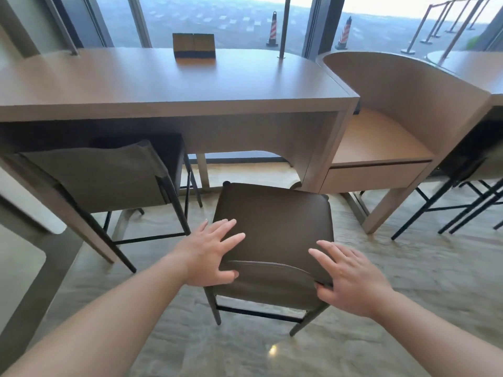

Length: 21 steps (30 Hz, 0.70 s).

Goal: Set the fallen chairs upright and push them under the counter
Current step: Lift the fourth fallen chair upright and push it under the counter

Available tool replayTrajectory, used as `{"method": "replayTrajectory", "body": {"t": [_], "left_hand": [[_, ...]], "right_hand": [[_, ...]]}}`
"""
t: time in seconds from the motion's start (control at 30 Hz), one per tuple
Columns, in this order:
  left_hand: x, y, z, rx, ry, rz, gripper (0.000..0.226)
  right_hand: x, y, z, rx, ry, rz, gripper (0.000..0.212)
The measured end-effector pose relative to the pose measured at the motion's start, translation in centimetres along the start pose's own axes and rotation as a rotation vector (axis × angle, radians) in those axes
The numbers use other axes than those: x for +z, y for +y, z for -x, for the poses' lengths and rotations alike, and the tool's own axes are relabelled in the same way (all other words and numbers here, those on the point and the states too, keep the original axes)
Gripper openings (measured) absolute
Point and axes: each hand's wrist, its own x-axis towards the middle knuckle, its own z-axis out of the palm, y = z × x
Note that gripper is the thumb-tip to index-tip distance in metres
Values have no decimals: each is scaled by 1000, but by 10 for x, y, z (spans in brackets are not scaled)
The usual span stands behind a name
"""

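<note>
no legible text, labels or numbers, small wooden stand (193,47) on counter (174,85) shows none

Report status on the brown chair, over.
Both hands open: left hand and right hand on the backrest top. Brown chair upright, not yet under the counter. Path ahead looks free.

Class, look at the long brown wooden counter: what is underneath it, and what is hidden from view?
Under the long brown wooden counter stands a grey fabric-backed chair with black metal legs, pushed in. Its seat is covered by the countertop. The dark brown leather chair stands outside.
</note>
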Motion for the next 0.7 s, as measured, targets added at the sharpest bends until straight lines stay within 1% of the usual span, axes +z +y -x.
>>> {"method": "replayTrajectory", "body": {"t": [0.17,0.37,0.7], "left_hand": [[3,-2,2,3,-1,-44,92],[1,-11,3,-61,-6,-30,92],[-5,-21,-7,-240,-13,-15,92]], "right_hand": [[1,-3,-2,-56,46,-12,63],[-2,4,-26,-124,75,-31,60],[-15,34,-100,-252,36,-25,61]]}}
